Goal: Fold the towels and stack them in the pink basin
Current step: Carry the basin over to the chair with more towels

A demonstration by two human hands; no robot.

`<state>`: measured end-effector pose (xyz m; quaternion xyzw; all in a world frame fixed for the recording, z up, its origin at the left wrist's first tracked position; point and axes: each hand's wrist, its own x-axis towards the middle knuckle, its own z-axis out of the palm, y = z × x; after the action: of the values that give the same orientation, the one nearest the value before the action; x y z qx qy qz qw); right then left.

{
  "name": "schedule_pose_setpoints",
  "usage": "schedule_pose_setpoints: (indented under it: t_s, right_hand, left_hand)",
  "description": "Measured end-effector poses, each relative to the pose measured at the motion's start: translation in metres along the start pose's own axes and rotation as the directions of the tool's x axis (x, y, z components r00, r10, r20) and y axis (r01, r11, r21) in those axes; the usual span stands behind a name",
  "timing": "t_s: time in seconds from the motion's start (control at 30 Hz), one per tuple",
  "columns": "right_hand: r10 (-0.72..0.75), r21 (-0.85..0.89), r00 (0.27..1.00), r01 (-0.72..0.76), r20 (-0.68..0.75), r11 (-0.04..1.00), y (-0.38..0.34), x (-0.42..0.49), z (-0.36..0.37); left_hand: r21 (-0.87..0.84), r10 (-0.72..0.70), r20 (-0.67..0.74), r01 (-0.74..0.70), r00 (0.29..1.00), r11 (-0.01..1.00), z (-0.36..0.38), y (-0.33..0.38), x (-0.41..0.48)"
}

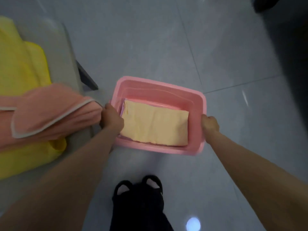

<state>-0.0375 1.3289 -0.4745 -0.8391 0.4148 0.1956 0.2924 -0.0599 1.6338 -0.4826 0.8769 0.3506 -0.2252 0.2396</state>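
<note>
Fingers (107,108) of the left hand (112,120) are curling over one short end of the pink basin (160,88) while the right hand (210,125) is gripping the other, its long axis running between them. A folded yellow towel (155,125) is lying flat inside; the unfolded pink towel (55,114) is draping just beside the left hand, the nearer one.

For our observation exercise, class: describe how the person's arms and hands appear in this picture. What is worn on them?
The left forearm and right forearm are bare to the frame's edge: no sleeves show. The left hand and right hand wear no gloves; no watch, bracelet or ring is visible, though the picture is slightly blurred.
</note>
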Motion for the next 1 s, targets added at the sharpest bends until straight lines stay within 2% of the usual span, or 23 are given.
schedule_pose_setpoints:
  t_s: [0.13,0.27,0.53,0.73,0.8,0.87,0.93,1.0]
  right_hand:
    - [0.003,0.031,0.999,-0.004,0.044,1.0,0.013,0.026,0.029]
    - [-0.021,0.022,0.997,0.02,0.075,1.0,0.018,0.049,0.055]
    - [-0.055,0.031,0.996,0.053,0.075,0.998,0.011,0.081,0.079]
    - [-0.056,0.005,0.993,0.056,0.104,0.998,0.011,0.08,0.082]
    - [-0.066,-0.067,0.993,0.073,0.099,0.995,0.008,0.076,0.082]
    - [-0.168,-0.243,0.983,0.18,0.068,0.953,0.0,0.061,0.078]
    - [-0.359,-0.441,0.931,0.353,0.073,0.825,-0.013,0.036,0.07]
    - [-0.53,-0.529,0.839,0.508,0.124,0.68,-0.032,0.0,0.053]
  left_hand:
    - [0.104,-0.121,0.095,0.111,0.988,0.988,0.031,0.001,0.034]
    - [0.049,-0.253,0.13,0.249,0.959,0.967,0.061,-0.008,0.054]
    - [0.032,-0.231,0.043,0.229,0.972,0.973,0.086,-0.011,0.077]
    - [-0.005,-0.198,0.06,0.199,0.978,0.98,0.084,-0.013,0.074]
    - [-0.015,-0.153,0.047,0.154,0.987,0.988,0.081,-0.011,0.068]
    - [0.008,-0.024,0.005,0.024,1.0,1.0,0.074,-0.007,0.056]
    - [0.047,0.153,-0.015,-0.152,0.988,0.987,0.062,-0.001,0.037]
    - [0.052,0.286,0.01,-0.287,0.958,0.957,0.037,0.008,0.012]
